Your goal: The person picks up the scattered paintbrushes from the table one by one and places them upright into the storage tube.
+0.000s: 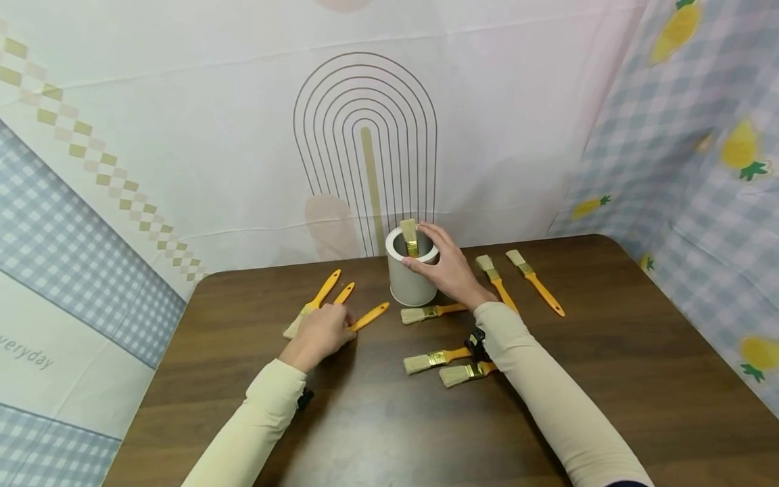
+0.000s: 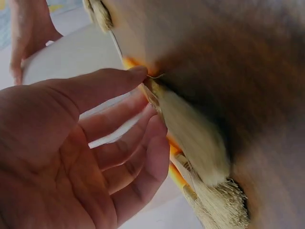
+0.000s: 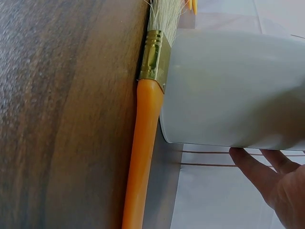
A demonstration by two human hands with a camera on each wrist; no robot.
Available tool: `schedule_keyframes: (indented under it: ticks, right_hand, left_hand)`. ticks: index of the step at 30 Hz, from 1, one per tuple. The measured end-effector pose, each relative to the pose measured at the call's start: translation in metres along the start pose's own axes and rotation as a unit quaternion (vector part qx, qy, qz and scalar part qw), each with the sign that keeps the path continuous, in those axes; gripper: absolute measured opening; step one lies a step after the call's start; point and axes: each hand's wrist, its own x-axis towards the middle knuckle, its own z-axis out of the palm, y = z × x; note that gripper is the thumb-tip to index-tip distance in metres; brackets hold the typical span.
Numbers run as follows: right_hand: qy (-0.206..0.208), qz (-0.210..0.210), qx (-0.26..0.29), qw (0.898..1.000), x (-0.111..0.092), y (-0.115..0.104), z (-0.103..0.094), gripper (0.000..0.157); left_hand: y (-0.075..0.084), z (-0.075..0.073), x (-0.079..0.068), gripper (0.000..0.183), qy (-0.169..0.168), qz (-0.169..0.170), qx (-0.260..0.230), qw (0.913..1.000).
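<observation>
My left hand pinches a paintbrush between thumb and fingers near its metal ferrule, its orange handle pointing right and back. In the left wrist view, its pale bristles lie close over the table. Two more brushes lie by that hand, one partly behind it. My right hand holds the white can at its rim, thumb at the front and fingers around the right side. One brush stands in the can with bristles up; its lower handle is hidden inside.
A brush lies just in front of the can. Two others lie nearer, handles partly under the right forearm. Two more lie at the right. The brown table ends at a printed cloth backdrop behind the can.
</observation>
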Motion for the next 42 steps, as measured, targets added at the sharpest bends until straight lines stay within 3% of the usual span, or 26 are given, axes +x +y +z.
schedule_keyframes:
  ticks: [2,7,12,19,27,30,36,42]
  right_hand:
    - [0.001,0.0,-0.001,1.0,0.001,-0.002,0.0,0.084]
    - [0.002,-0.001,-0.004,1.0,0.003,-0.005,-0.001,0.084]
    - [0.0,-0.004,-0.007,1.0,0.005,-0.007,0.0,0.083]
    - [0.004,-0.01,0.002,1.0,0.006,-0.006,-0.002,0.083]
    - [0.006,-0.012,0.0,1.0,0.007,-0.003,-0.001,0.083]
    - [0.004,-0.011,0.0,1.0,0.006,-0.004,0.0,0.083]
    - [0.002,-0.004,0.005,1.0,0.0,-0.001,0.001,0.083]
    - [0.003,-0.005,0.008,1.0,-0.002,0.001,0.001,0.083]
  left_hand:
    - [0.001,0.0,-0.003,0.004,-0.005,0.014,-0.004,0.9999]
    - [0.004,0.002,-0.01,0.018,0.008,0.067,0.006,0.9977]
    - [0.009,0.006,-0.015,0.029,0.04,0.122,0.046,0.9906]
    - [0.005,0.011,-0.02,0.028,0.086,0.164,0.087,0.9788]
    - [-0.009,0.014,-0.022,0.023,0.131,0.22,0.141,0.9564]
    - [-0.008,0.015,-0.026,0.025,0.131,0.252,0.151,0.947]
    - [0.0,0.02,-0.031,0.03,0.099,0.311,0.149,0.9334]
    - [0.002,0.022,-0.015,0.031,0.118,0.325,0.192,0.9185]
